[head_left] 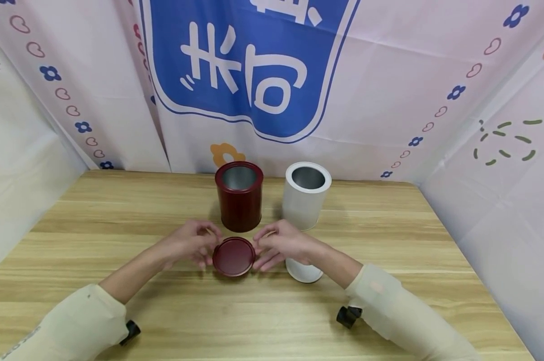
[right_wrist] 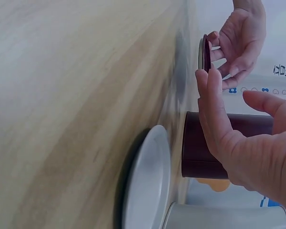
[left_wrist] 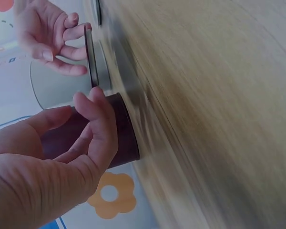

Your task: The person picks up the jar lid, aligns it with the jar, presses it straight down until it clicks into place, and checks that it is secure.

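A round dark red lid (head_left: 234, 256) is held up slightly above the table between the fingertips of both hands. My left hand (head_left: 192, 244) touches its left edge with loosely bent fingers, the thumb apart from it. On the opposite edge, my right hand (head_left: 283, 244) touches the lid with nearly straight fingers; its thumb stands away in the right wrist view. Just behind the lid is an uncovered dark red can (head_left: 240, 213), upright. A white lid (head_left: 304, 273) lies on the table, partly hidden beneath my right wrist in the head view.
An uncovered white can (head_left: 304, 205) stands to the right of the red can. Both are near the back edge of the wooden table (head_left: 236, 321). Printed cloth (head_left: 371, 120) hangs behind, with white cloth along both sides.
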Action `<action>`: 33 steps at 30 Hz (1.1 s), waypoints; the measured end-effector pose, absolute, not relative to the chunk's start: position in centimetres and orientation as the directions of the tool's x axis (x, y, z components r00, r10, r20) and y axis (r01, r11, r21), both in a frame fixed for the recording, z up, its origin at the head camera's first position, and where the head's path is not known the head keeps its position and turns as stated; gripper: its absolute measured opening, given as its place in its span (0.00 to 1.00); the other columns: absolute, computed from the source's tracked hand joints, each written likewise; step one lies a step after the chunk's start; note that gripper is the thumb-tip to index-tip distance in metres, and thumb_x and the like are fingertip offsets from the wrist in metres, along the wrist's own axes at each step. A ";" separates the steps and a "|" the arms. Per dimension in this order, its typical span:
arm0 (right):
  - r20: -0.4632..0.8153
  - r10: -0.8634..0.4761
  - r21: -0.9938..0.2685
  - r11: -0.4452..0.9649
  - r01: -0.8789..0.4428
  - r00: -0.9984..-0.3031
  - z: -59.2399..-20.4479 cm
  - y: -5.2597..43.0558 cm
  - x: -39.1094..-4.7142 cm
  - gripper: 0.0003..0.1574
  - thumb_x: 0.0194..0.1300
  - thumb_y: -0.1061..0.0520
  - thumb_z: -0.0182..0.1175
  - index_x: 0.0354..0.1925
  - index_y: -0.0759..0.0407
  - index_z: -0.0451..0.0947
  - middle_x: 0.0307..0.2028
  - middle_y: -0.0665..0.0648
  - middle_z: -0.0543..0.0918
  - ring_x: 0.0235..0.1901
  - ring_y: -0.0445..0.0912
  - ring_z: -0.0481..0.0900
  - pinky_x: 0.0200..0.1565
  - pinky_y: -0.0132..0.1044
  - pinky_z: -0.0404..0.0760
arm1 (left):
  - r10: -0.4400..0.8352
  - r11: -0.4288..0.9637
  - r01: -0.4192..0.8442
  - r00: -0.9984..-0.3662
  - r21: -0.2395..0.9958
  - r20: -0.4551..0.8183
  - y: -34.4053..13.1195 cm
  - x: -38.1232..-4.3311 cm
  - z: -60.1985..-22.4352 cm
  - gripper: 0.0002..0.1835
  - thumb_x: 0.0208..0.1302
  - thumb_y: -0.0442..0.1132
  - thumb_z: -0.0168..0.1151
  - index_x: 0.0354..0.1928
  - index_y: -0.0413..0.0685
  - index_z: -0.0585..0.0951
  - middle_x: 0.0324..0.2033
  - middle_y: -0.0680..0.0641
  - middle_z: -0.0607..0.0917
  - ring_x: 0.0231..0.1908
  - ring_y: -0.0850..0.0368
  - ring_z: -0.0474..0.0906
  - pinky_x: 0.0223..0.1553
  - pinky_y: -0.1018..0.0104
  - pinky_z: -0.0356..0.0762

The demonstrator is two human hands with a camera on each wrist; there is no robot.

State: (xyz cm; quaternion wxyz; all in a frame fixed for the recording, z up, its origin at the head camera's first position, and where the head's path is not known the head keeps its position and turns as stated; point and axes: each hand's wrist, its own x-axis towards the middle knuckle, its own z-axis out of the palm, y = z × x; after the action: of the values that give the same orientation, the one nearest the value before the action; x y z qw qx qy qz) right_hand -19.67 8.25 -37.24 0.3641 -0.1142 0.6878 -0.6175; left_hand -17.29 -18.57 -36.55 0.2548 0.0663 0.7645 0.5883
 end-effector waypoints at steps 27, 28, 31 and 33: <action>-0.245 -0.515 -0.967 0.190 0.170 -0.821 -34.4 8.1 -19.5 0.21 0.65 0.71 0.64 0.56 0.70 0.75 0.32 0.57 0.79 0.25 0.47 0.85 0.23 0.32 0.83 | 0.299 0.327 -0.081 -0.936 0.942 -0.184 -17.0 -17.1 -34.2 0.18 0.65 0.27 0.69 0.53 0.29 0.76 0.33 0.44 0.78 0.23 0.56 0.79 0.22 0.68 0.79; -0.235 -0.512 -0.969 0.189 0.158 -0.827 -34.4 8.1 -19.5 0.21 0.64 0.72 0.64 0.55 0.70 0.75 0.32 0.58 0.79 0.25 0.47 0.85 0.23 0.32 0.83 | 0.296 0.326 -0.080 -0.938 0.942 -0.183 -16.9 -17.1 -34.1 0.18 0.65 0.27 0.69 0.53 0.29 0.76 0.33 0.44 0.78 0.23 0.56 0.79 0.22 0.68 0.79; -0.205 -0.505 -0.975 0.184 0.128 -0.838 -34.1 8.1 -19.5 0.21 0.64 0.72 0.65 0.55 0.71 0.75 0.31 0.57 0.79 0.24 0.46 0.83 0.23 0.32 0.83 | 0.296 0.331 -0.071 -0.939 0.941 -0.175 -16.8 -17.3 -33.8 0.18 0.65 0.27 0.69 0.54 0.29 0.76 0.32 0.44 0.78 0.22 0.57 0.78 0.22 0.69 0.79; -0.197 -0.495 -0.977 0.176 0.124 -0.846 -33.9 8.1 -19.5 0.20 0.64 0.72 0.66 0.54 0.71 0.76 0.31 0.57 0.79 0.24 0.46 0.82 0.22 0.32 0.82 | 0.300 0.329 -0.062 -0.939 0.942 -0.167 -16.7 -17.3 -33.6 0.17 0.65 0.27 0.68 0.53 0.29 0.76 0.31 0.44 0.78 0.22 0.57 0.78 0.21 0.69 0.78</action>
State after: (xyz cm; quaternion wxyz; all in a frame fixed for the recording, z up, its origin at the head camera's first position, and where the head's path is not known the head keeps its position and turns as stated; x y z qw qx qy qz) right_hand -19.55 8.06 -33.93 0.2461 -0.1280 0.7264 -0.6288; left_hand -17.33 -16.66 -33.61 0.1577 0.0744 0.7999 0.5742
